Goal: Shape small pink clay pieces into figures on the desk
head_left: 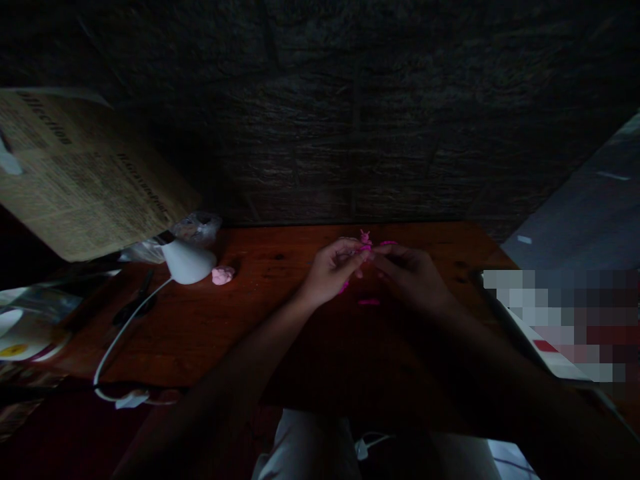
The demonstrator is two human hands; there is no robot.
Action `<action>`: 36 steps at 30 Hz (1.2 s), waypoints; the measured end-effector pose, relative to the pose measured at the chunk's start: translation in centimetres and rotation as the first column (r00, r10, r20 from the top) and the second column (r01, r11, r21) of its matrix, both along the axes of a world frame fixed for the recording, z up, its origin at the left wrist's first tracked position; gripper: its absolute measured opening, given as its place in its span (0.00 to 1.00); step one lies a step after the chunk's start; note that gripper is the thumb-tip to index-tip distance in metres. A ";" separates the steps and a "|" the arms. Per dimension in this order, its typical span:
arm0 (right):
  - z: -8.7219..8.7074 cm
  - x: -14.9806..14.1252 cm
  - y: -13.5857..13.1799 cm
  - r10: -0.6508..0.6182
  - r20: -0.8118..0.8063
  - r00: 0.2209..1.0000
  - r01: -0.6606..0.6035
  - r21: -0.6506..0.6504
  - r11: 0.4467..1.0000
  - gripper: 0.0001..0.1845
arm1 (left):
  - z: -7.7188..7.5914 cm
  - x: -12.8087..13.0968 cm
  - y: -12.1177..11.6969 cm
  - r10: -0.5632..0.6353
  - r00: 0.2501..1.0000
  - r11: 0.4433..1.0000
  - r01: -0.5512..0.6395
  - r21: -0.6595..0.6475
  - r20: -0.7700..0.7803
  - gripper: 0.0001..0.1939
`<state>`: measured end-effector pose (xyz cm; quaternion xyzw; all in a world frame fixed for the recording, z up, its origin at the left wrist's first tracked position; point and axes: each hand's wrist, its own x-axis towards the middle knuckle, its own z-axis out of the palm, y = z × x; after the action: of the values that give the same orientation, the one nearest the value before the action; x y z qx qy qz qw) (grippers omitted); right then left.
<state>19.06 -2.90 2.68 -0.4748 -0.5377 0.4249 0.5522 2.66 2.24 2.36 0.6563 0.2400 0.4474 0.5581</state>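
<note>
Near the back of the wooden table, my left hand (333, 267) pinches a small pink clay figure (365, 237) with thin prongs on top. My right hand (413, 273) meets it from the other side, thumb and fingertips closed at the figure's lower part, which the fingers partly hide. A bright pink strip (369, 302) lies on the table just below the hands. One more bright pink piece (343, 287) shows under my left hand, and another (389, 243) behind my right fingers. The scene is dim, so fine detail is lost.
Left of the hands sit a pale pink clay lump (223, 275) and a white cone-shaped base (187, 260) with a cord. A newsprint-patterned panel (85, 173), clear plastic (200, 227), dark scissors (135, 303) and a white tub (30, 337) are farther left. A stone-patterned wall (320, 133) rises behind.
</note>
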 end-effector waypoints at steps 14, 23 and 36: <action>-0.1 -0.3 -0.2 -0.053 0.016 0.998 0.052 0.014 0.999 0.15 | 0.1 0.0 0.0 0.065 0.998 0.997 -0.064 -0.033 0.017 0.15; 0.4 -0.3 -0.3 -0.092 0.024 0.996 0.091 0.027 0.995 0.18 | -0.2 0.0 0.3 0.081 0.996 0.994 -0.077 0.083 -0.038 0.14; 0.5 -0.1 -0.1 -0.016 -0.127 0.992 0.005 -0.085 0.996 0.21 | -0.1 0.1 -0.1 0.011 0.997 1.000 -0.011 -0.004 -0.072 0.17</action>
<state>18.93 -2.99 3.13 -0.4724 -0.4803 0.4738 0.5671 2.73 2.11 2.27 0.6696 0.2644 0.4259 0.5480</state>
